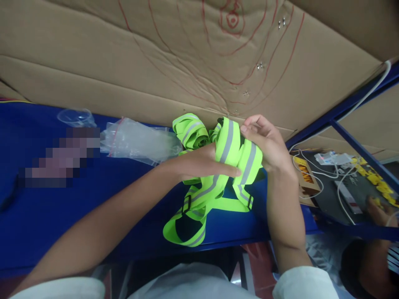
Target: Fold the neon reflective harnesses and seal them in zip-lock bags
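Observation:
A neon yellow-green reflective strap harness (226,143) with a grey stripe hangs in folds between my hands, above the blue table. My left hand (215,162) is closed on the folded straps, its thumb pressed across the front and its fingers hidden behind the webbing. At the right edge of the folds, my right hand (264,139) pinches the strap between thumb and fingers. Loose loops with black buckles (186,204) dangle below toward the table's front edge. Just behind my left hand lies a rolled bundle of the same strap (191,131).
Clear plastic bags (140,141) lie left of the straps on the blue table (124,220). A blurred patch covers something farther left. Cardboard panels (174,62) rise behind. Beyond a blue frame bar (358,143) at right, another person's hand (378,211) is near yellow pieces.

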Demonstrator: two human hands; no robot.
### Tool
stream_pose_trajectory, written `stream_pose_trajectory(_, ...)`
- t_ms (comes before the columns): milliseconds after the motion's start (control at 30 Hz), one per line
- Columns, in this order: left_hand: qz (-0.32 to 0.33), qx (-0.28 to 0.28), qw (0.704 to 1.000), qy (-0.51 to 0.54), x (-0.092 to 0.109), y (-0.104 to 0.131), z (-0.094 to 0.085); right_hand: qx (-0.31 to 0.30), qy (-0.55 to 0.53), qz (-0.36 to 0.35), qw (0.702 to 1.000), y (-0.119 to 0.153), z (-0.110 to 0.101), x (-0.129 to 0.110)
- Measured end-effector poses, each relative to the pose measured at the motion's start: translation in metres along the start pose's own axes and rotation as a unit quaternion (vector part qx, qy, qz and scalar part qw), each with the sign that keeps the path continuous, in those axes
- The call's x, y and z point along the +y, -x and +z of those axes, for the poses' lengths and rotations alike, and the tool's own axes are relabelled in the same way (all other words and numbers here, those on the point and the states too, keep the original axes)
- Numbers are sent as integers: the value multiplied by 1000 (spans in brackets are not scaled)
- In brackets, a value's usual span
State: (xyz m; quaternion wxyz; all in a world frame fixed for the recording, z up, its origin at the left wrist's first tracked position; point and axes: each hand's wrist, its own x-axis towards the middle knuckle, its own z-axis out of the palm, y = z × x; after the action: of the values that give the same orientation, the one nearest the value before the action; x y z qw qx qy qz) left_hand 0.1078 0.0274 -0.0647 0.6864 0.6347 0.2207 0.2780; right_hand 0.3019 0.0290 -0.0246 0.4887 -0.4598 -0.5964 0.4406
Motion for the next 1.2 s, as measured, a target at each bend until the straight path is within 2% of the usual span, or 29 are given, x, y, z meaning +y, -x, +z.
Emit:
stream_pose_trajectory(133, -13, 8, 986, 166, -11, -8, 15, 61, 48, -60, 995, -3, 1, 5)
stream_pose_trajectory(233, -21, 11, 980, 196, -18, -10, 19, 70, 69, -67, 993, -3, -5, 7)
stream_pose_trajectory(300, -19, 2, 984, 178, -18, -9, 16, 51, 122, -79, 988, -2, -9, 7)
stream_pose_trajectory(367, -23, -16, 989, 145, -15, -7, 9, 33, 222, -117, 968, 2, -10, 3)
stream_pose_trajectory(467, -29, -20, 992, 118, -8, -4, -1, 46, 352, -218, 909, 11, -6, -4)
stream_pose_trajectory(533, -23, -7, 996, 87, -4, -2, -6, 15, 393, -250, 885, 17, 0, -8)
stream_pose_trajectory(667, -11, 11, 999, -36, 2, 1, -12, -130, 443, -206, 863, 23, 11, -6)
stream_pose_trajectory(767, -28, -19, 999, -41, 0, 0, -14, -167, 428, -158, 874, 21, 16, -4)
stream_pose_trajectory(867, -42, -38, 997, 54, -7, -4, -14, -163, 403, -108, 894, 21, 15, -6)
stream_pose_trajectory(900, -49, -46, 993, 92, -10, -5, -13, -140, 394, -102, 903, 21, 13, -8)
stream_pose_trajectory(1000, -64, -89, 982, 151, -15, -9, -9, -10, 357, -128, 925, 23, 1, -13)
stream_pose_trajectory(1067, -52, -117, 986, 106, -14, -9, -5, 27, 309, -117, 943, 25, -7, -16)
stream_pose_trajectory(1200, 9, -141, 990, -28, -8, -5, -5, -54, 140, -5, 989, 22, -13, -16)
